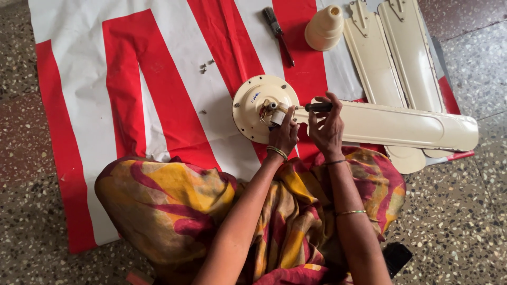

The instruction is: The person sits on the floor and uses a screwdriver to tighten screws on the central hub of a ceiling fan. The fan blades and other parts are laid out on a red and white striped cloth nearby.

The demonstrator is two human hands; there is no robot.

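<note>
Red-and-white striped sheet [158, 89] covered most of the speckled floor [31, 211], running from upper left to centre right of the frame. Person sat at bottom centre, lap in yellow-and-maroon cloth [169, 200]. Three cream fan blades: two loose blades [396, 47] lay stacked at upper right, third blade [401, 125] lay across centre right, long axis near horizontal, its inner end pointing left at the round fan motor [253, 105] in the middle of the frame. Cream cone cover [324, 27] stood at top centre, brush with dark red handle [278, 32] just left of it. A few small screws [206, 65] lay scattered on the sheet, upper left of the motor, well apart from both hands. Left hand [283, 134] was at the motor's right edge, fingers curled and pinched on the joint where blade meets motor; what exactly was pinched, could not tell. Right hand [327, 129] sat just beside it on the blade's inner end, fingers closed round a screwdriver [317, 107] with a black handle, shaft lying horizontal and pointing left toward the joint. Key relation: joint sat directly left of the screwdriver tip, in line with the blade's long axis; left hand was the nearer one, right on it.
</note>
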